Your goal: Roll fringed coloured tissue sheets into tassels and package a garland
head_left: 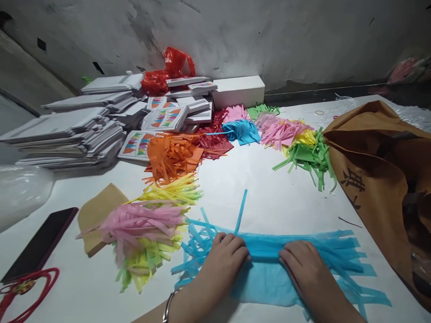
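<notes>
A sheet of blue tissue paper lies at the near edge of the table, its left and right ends cut into fringe strips. Its far part is folded into a thicker band across the middle. My left hand, below a silver bracelet, grips this band at its left with curled fingers. At the band's right, my right hand is closed on the paper too, thumb tucked underneath. One loose blue strip sticks up beyond the left hand. Pink tissue fringe lies to the left, over yellow-green fringe.
Orange fringe, a blue bundle and green fringe lie farther back. Stacked white boxes fill the back left beside a red plastic bag. A brown bag stands right; a phone lies left.
</notes>
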Available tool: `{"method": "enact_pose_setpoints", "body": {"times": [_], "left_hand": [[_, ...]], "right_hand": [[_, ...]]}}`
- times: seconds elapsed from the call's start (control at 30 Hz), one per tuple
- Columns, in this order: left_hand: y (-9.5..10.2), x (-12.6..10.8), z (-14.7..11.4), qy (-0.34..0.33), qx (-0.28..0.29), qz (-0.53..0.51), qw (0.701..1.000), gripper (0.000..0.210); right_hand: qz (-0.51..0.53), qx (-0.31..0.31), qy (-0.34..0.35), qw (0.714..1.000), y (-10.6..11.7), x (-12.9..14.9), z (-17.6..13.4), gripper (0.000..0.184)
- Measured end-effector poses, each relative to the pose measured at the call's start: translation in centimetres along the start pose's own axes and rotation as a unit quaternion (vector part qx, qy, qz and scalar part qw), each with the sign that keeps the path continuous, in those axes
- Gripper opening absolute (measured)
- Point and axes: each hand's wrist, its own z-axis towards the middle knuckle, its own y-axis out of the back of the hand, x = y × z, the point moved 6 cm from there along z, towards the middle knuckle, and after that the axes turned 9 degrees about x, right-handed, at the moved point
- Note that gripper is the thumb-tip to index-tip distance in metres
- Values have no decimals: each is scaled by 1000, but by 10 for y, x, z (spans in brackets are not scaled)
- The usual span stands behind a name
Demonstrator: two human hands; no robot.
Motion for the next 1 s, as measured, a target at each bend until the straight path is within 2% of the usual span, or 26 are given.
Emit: {"method": "enact_pose_setpoints", "body": {"times": [0.1, 0.23, 0.57, 0.73, 0.8, 0.87, 1.0], "left_hand": [[3, 5, 10, 73, 20, 31, 997, 23], [4, 9, 23, 142, 43, 95, 984, 27], [6, 15, 30, 134, 83, 83, 984, 25], [4, 19, 34, 158, 80, 85, 980, 27], [2, 18, 36, 163, 76, 87, 980, 27], [2, 17, 37, 166, 70, 89, 980, 28], [8, 16, 33, 174, 49, 93, 979, 23]], "right_hand": [[-40, 23, -64, 997, -7, -11, 9, 32], [-89, 39, -85, 992, -13, -15, 23, 38], [-111, 83, -106, 985, -11, -20, 31, 38], [-125, 61, -122, 983, -6, -18, 31, 37], [-135, 34, -132, 981, -1, -13, 33, 28], [-131, 6, -107, 986, 3, -2, 37, 17], [-89, -3, 28, 996, -4, 24, 44, 24]]}}
